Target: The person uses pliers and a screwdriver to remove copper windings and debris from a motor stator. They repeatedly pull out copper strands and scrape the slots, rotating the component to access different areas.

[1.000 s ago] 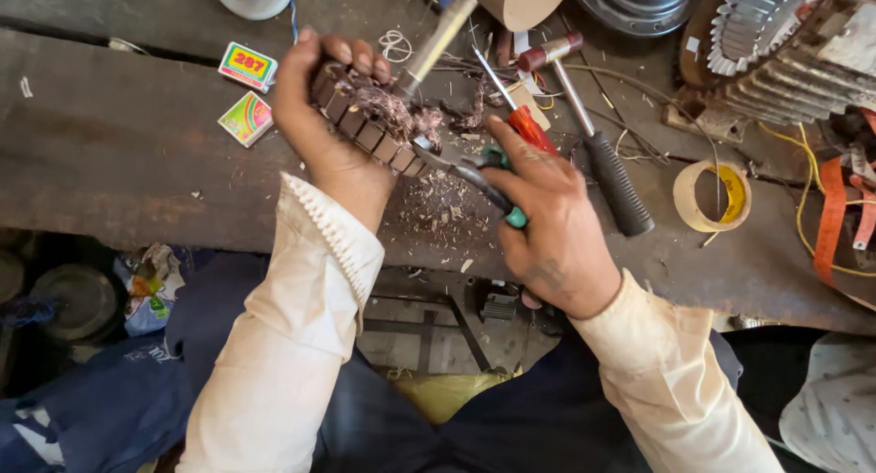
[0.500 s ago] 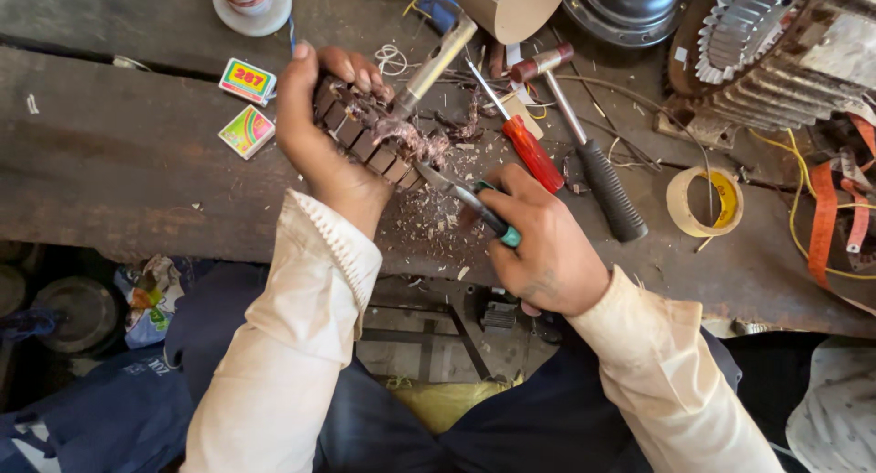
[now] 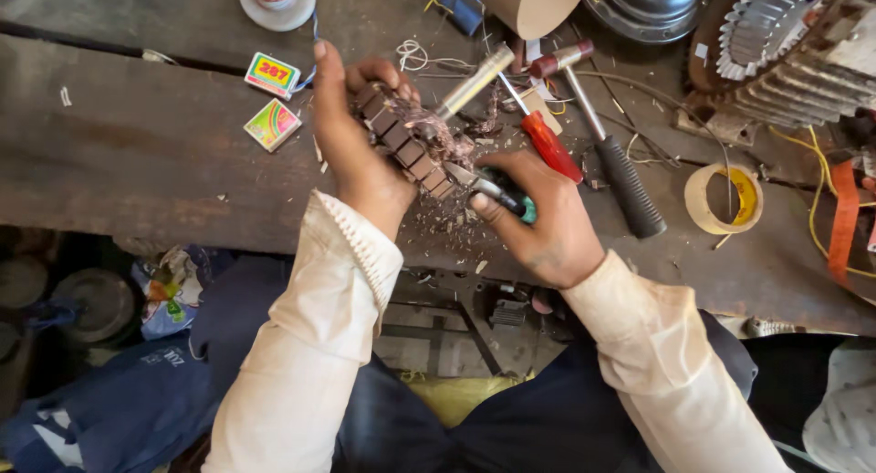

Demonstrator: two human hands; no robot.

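Left hand point(image 3: 360, 149) wraps the slotted rusty motor core point(image 3: 406, 145) at upper centre of the frame, fingers closed round it. Right hand point(image 3: 538, 222) is clenched on green-handled pliers point(image 3: 497, 192) — tips at the core's lower end. Debris on the wooden bench point(image 3: 137, 163). Red screwdriver point(image 3: 547, 143), black-grip hammer point(image 3: 611, 154) just right; tape roll point(image 3: 723, 197) far right.

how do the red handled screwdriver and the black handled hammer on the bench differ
The red handled screwdriver has a smooth, slim red grip; the black handled hammer has a thicker, ribbed black grip. The screwdriver's thin shaft has no head in view, while the hammer's shaft carries a reddish crosswise head. Both lie untouched on the wooden bench, side by side, handles slanting toward the person.
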